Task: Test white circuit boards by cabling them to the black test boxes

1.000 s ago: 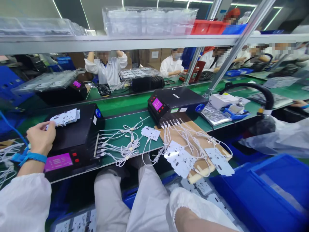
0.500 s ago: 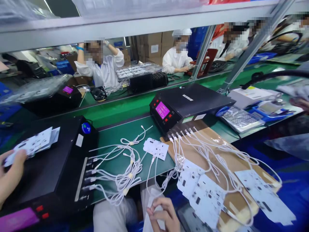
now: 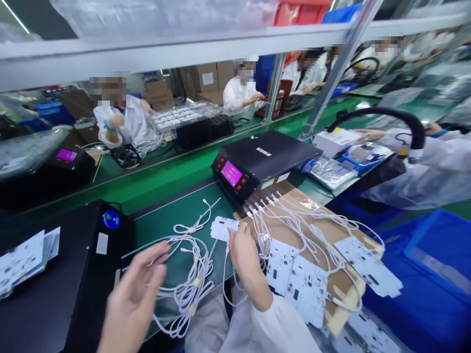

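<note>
My right hand (image 3: 245,257) grips the right edge of a small white circuit board (image 3: 222,228), its fingers covering part of it. A white cable hangs below that board. My left hand (image 3: 134,291), slightly blurred, hovers over the left side of the bench with thumb and fingers apart and nothing visible in it. Just right of it lie bundled white cables (image 3: 195,279). A stack of white circuit boards (image 3: 25,260) rests on the black box (image 3: 61,299) at the left.
A second black box (image 3: 265,152) with a lit pink screen has several white cables plugged in. Cardboard (image 3: 294,198) beneath them bears more white boards (image 3: 305,289). Blue bins (image 3: 437,255) stand at the right. Behind a metal shelf (image 3: 165,54), people in white coats work.
My left hand has let go of the stacked boards and moved right. My right hand has risen from my lap to the small board. The view has turned right.
</note>
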The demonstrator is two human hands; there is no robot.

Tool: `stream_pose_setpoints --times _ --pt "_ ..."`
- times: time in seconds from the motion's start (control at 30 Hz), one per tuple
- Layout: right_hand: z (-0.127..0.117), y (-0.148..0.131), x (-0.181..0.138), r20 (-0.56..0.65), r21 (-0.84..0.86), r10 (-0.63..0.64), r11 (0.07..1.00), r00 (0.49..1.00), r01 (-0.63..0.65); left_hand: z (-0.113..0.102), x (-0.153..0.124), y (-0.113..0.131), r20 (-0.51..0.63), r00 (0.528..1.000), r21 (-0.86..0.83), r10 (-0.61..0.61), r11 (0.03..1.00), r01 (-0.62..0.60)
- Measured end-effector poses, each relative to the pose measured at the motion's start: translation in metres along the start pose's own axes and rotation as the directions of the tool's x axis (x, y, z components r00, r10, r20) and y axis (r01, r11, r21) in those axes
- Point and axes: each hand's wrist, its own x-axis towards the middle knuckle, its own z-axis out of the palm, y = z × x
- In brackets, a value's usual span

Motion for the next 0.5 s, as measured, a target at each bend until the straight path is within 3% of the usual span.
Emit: stream_pose_setpoints --times 0.07,0.13,0.2,0.27,0.33,0.4,0.5 --pt "-0.003 -0.013 0.017 0.107 -0.009 0.086 0.996 0.991 -0.085 0.039 0.004 -0.004 0.199 0.978 -0.118 -0.057 0.990 0.082" --pt "-0.005 -0.021 0.033 0.198 0.011 0.138 0.990 0.970 -0.143 0.074 0.005 -0.011 0.437 0.891 -0.167 -0.126 0.962 0.218" --pt "-0.007 -0.025 0.042 0.250 0.030 0.149 0.986 0.957 -0.161 0.101 0.006 -0.024 0.570 0.810 -0.183 -0.136 0.940 0.287" --pt "-0.010 -0.026 0.044 0.250 0.056 0.145 0.985 0.957 -0.164 0.119 0.007 -0.042 0.578 0.802 -0.177 -0.150 0.937 0.302" --pt "-0.013 -0.027 0.039 0.213 0.095 0.146 0.981 0.966 -0.170 0.130 0.011 -0.060 0.508 0.838 -0.150 -0.201 0.937 0.316" --pt "-0.016 -0.025 0.030 0.161 0.155 0.134 0.975 0.978 -0.159 0.135 0.017 -0.072 0.428 0.864 -0.165 -0.266 0.916 0.364" --pt "-0.021 -0.018 0.017 0.049 0.265 0.098 0.958 0.994 -0.108 0.136 0.026 -0.077 0.361 0.867 -0.261 -0.344 0.855 0.448"
